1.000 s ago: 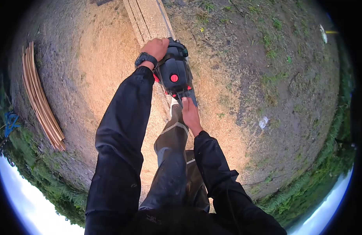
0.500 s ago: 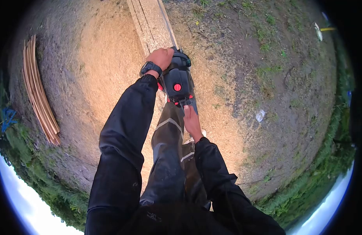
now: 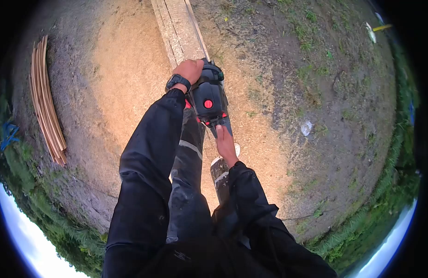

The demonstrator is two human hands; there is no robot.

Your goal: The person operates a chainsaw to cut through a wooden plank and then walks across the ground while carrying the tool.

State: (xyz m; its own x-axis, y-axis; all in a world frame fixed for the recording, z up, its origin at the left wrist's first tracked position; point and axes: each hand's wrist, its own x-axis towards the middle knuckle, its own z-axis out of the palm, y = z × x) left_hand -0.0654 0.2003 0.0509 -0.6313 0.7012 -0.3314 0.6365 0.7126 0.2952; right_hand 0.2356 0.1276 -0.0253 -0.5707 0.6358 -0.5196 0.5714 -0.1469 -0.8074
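A black chainsaw (image 3: 208,91) with a red round cap sits between my two hands at the near end of a long wooden beam (image 3: 180,28). My left hand (image 3: 190,70), with a dark watch at its wrist, is closed around the saw's front handle. At the back, my right hand (image 3: 226,142) grips the rear handle, its thumb lying on top. Lengthwise lines run along the beam's upper face. The saw's bar and chain are hidden from this view.
Sawdust (image 3: 126,69) covers the ground around the beam and my legs. On the left lies a stack of long thin boards (image 3: 47,104). A clear plastic piece (image 3: 306,128) lies to the right, and a blue item (image 3: 9,134) is at the far left.
My legs have shifted, the left one forward and to the left, with a wider gap between them. Both hands stay on the chainsaw, which has barely moved.
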